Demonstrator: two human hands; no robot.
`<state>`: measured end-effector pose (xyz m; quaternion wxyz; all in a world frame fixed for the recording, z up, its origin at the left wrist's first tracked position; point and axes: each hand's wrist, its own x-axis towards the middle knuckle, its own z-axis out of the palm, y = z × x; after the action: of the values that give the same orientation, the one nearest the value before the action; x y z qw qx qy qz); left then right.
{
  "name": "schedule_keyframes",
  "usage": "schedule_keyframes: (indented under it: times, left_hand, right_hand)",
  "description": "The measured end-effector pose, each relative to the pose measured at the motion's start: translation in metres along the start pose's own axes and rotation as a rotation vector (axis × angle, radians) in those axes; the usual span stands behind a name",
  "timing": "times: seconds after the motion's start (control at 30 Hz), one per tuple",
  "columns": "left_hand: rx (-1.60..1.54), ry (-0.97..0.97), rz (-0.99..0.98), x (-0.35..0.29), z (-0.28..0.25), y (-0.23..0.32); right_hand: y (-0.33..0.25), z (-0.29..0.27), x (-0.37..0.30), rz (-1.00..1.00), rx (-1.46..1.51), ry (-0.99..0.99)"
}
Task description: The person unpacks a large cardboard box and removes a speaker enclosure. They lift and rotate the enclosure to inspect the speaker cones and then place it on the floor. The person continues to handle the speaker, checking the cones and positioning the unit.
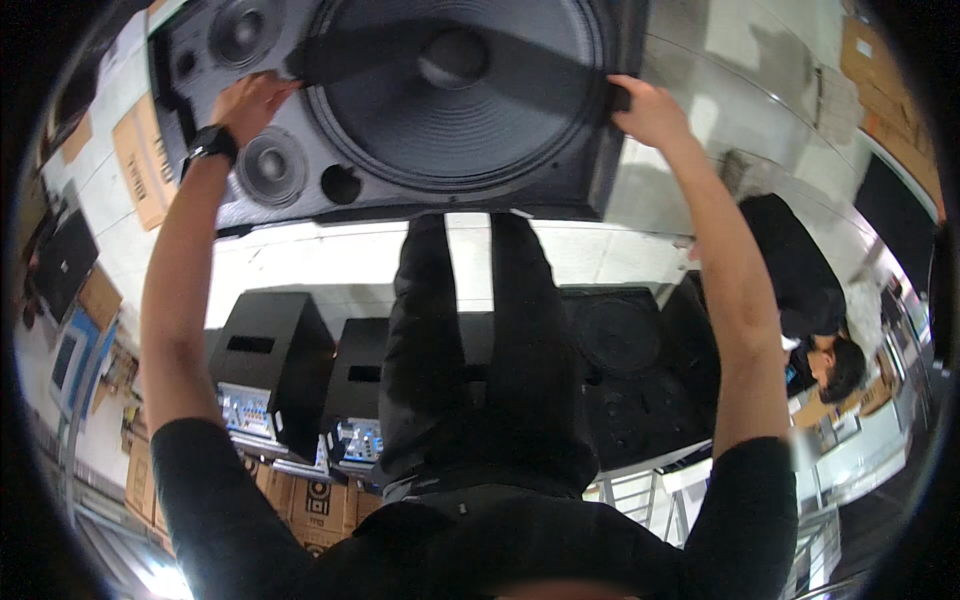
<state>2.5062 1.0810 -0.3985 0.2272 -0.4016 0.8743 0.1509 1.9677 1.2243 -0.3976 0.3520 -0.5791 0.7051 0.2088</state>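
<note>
A big black woofer with a ribbed cone and a round dust cap sits at the large round opening of a black speaker cabinet, which lies face up before me. My left hand, with a black watch on its wrist, has its fingers pinched together at the woofer's left rim. At the opposite rim my right hand is closed, thumb and fingers around a dark edge. Whether the woofer's rim is seated or slightly raised I cannot tell. Two smaller drivers, an upper one and a lower one, show left of it.
Behind my legs stand black speaker boxes with control panels and another speaker cabinet. A person in black bends down at the right. Flattened cardboard lies on the tiled floor at the left; printed cartons are below.
</note>
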Motion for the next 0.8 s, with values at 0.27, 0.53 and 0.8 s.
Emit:
schedule_keyframes:
  times: [0.27,0.53,0.8]
  left_hand:
    - [-0.035,0.118,-0.142,0.001,0.002,0.025]
    - [-0.036,-0.101,-0.118,0.014,-0.01,0.009]
    - [-0.192,0.073,-0.344,0.016,0.007,0.027]
  right_hand:
    - [0.002,-0.006,-0.001,0.05,0.012,-0.06]
    - [0.003,-0.001,0.012,0.105,-0.004,-0.063]
    - [0.006,0.013,0.006,0.067,-0.003,0.043]
